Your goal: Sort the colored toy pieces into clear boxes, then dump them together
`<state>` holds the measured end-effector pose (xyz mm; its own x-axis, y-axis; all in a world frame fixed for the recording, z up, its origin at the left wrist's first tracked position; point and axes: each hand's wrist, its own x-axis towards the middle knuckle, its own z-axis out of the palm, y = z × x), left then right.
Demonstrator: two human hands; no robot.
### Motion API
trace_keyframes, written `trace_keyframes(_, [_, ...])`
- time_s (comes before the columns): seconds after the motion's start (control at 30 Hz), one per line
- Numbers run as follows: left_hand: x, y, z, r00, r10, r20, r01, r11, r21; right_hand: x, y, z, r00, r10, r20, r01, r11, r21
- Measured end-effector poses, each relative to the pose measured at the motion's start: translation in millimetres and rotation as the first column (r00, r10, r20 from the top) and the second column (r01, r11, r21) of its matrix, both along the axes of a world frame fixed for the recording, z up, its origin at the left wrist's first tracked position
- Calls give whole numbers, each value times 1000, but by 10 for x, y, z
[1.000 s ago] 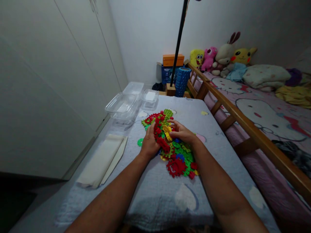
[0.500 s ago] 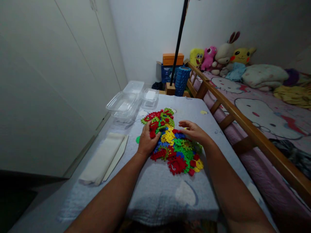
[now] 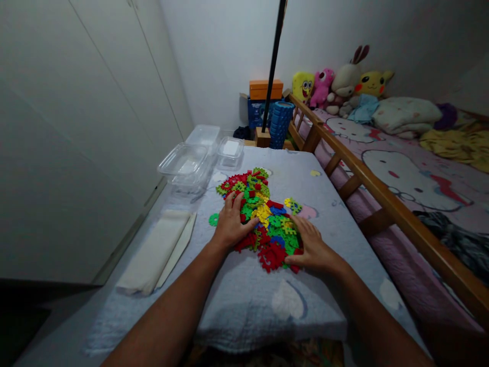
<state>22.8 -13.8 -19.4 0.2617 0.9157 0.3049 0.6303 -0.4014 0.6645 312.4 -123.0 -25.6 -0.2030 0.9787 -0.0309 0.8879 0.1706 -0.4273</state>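
Note:
A heap of plastic gear-shaped toy pieces (image 3: 263,214) in red, green, yellow and blue lies on the cloth-covered table (image 3: 244,300). My left hand (image 3: 232,224) rests on the heap's left side, fingers spread and thumb stretched toward the yellow pieces. On the other side, my right hand (image 3: 311,247) lies against the heap's right edge, open, with its thumb near a large red gear (image 3: 272,256). Some pieces beneath both palms are hidden. One green gear (image 3: 213,219) lies apart, left of my left hand. A small yellow and green group (image 3: 293,205) sits beyond my right hand.
Clear plastic containers (image 3: 187,162) stand at the table's back left, with a smaller lidded one (image 3: 231,151) beside them. A folded white cloth (image 3: 155,255) lies at the left. A wooden bed rail (image 3: 367,178) runs along the right side. A black pole (image 3: 273,66) rises behind the table.
My right hand has come down and toward me, from above the heap's far right to its near right edge. My left hand has shifted slightly nearer. The view has turned a little.

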Motion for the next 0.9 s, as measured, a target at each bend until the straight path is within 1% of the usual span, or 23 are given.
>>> trace_keyframes(0.13, [23, 21, -12, 995, -93, 38, 94, 995, -27, -135, 203, -51, 996, 32, -86, -27, 997, 66])
trace_keyframes(0.2, [50, 27, -14, 990, -130, 58, 132, 991, -33, -192, 301, -58, 991, 28, -128, -17, 996, 86])
trace_keyframes(0.4, [110, 32, 2, 967, -208, 148, 214, 977, -22, -326, 561, -33, 960, -58, -273, 103, 983, 155])
trace_keyframes(0.57, [97, 51, 13, 946, -222, 236, 230, 973, -3, -381, 822, 48, 913, -84, -399, 166, 970, 177])
trace_keyframes(0.67, [88, 65, 13, 936, -225, 270, 232, 973, 6, -431, 967, 97, 880, -172, -442, 269, 948, 167])
trace_keyframes(0.73, [84, 70, 9, 929, -227, 293, 236, 972, 6, -488, 1036, 111, 849, -244, -469, 351, 924, 154])
trace_keyframes(0.8, [82, 69, 3, 922, -218, 319, 232, 973, -6, -558, 1074, 105, 814, -285, -506, 411, 899, 154])
trace_keyframes(0.9, [89, 48, -2, 919, -187, 348, 212, 977, -34, -654, 1074, 85, 773, -258, -579, 442, 874, 201])
